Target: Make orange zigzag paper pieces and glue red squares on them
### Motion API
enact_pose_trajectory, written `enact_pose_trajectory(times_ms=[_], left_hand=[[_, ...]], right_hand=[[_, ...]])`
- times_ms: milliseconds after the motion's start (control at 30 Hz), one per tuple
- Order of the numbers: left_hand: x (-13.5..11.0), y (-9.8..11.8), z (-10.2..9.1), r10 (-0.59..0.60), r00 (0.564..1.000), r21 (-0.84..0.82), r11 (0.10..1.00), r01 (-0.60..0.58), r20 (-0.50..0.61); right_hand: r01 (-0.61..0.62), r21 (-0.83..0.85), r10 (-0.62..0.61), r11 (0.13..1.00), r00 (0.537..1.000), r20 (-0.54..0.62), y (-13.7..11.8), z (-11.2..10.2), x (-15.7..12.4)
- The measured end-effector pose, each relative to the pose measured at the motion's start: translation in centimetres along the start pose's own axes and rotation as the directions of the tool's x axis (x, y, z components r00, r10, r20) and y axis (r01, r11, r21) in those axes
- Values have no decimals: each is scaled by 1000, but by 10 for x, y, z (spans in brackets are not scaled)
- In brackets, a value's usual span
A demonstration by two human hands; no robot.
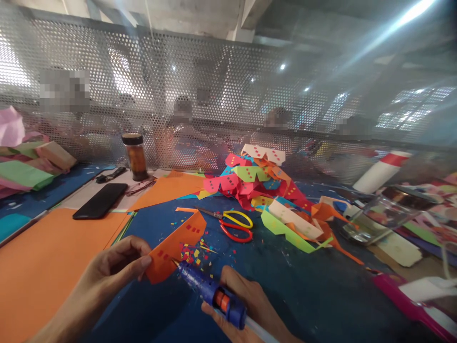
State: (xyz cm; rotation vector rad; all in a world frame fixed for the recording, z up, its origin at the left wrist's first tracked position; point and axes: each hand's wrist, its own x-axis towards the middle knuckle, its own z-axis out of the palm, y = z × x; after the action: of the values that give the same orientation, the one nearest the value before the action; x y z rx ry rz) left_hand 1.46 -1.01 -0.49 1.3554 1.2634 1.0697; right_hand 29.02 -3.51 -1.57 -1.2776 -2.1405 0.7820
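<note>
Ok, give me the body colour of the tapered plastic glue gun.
The glue gun has a blue body; the head view shows it best.

No lettering (nor any number) can be read here.

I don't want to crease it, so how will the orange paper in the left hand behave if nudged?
The orange paper looks thin, so it is probably light and easily bent. It likely has some stiffness, as it extends from the left hand without obvious drooping. Pinched at one end, it may swing aside when pushed.
</note>
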Motion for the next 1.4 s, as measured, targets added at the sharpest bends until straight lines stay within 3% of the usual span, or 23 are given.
enact_pose_trajectory(times_ms=[200,367,533,767,1100,1233,1400], left_hand=[[-2,2,3,-54,996,-47,998,50,-69],[2,-4,-1,-53,998,-28,998,53,-31],[2,-6,-4,-33,997,-31,999,31,-68],[4,4,-1,-78,979,-124,991,55,-186],[11,-4,-13,-76,961,-228,974,13,-267],[12,-8,-19,-110,950,-238,970,40,-291],[14,-8,-21,-207,940,-285,950,128,-270]], right_hand=[[92,-5,-92,996,993,-80,-3,-2,2],[153,71,-138,986,973,-187,-3,-2,5],[65,85,-55,994,992,-113,-6,-5,4],[-95,114,108,989,988,-113,-18,-18,1],[-306,156,331,939,926,-178,-1,-5,-6],[-302,170,320,938,943,-92,-6,-11,1],[-388,212,394,897,919,14,-7,-14,10]])
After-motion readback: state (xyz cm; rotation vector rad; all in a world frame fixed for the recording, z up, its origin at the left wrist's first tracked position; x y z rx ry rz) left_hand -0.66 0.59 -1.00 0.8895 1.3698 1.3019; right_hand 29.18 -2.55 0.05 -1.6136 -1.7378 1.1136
